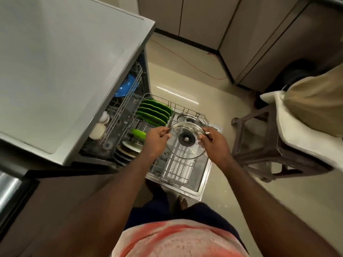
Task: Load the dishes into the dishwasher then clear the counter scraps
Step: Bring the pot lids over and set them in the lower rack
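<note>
One lid (between), left hand, right hand

This is a home kitchen. A dishwasher stands open at centre left under a grey surface that fills the upper left. Its lower rack is pulled out over the door, with green plates standing on edge in it and a glass lid above it. A blue bowl sits in the upper rack. Plain cabinet doors run along the top of the frame above a glossy floor, and a brown stool stands at right.
</note>
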